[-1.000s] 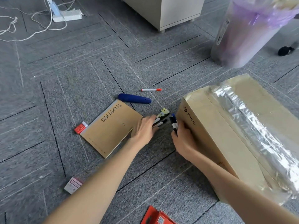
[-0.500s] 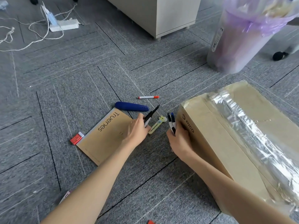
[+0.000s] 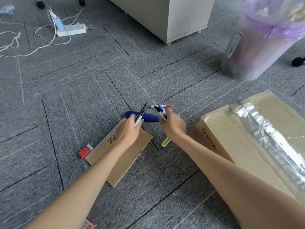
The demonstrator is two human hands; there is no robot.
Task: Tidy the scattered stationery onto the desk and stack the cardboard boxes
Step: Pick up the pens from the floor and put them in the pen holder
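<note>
My left hand (image 3: pixel 128 131) is closed around black pens (image 3: pixel 141 113) that stick up and away from it, above the flat brown cardboard box (image 3: pixel 130 156). My right hand (image 3: pixel 173 125) grips markers (image 3: pixel 160 110) with blue and black caps. Between the two hands a dark blue pen case (image 3: pixel 148 116) lies on the carpet. Just beyond my right hand lies a white marker with a red cap (image 3: pixel 162 106). A pale yellow cutter (image 3: pixel 165 142) shows under my right wrist. The large taped PICO cardboard box (image 3: pixel 239 146) sits at the right.
A small red box (image 3: pixel 84 152) lies at the flat box's left end, and another red packet (image 3: pixel 90 224) at the bottom edge. A translucent bin with a purple bag (image 3: pixel 257 45) stands far right. A cabinet (image 3: pixel 173 15) and a power strip with cables (image 3: pixel 71 29) are further back.
Both hands have moved away from me, from beside the big box toward the blue pen case and red-capped marker, still holding their pens. The yellow cutter stays on the carpet.
</note>
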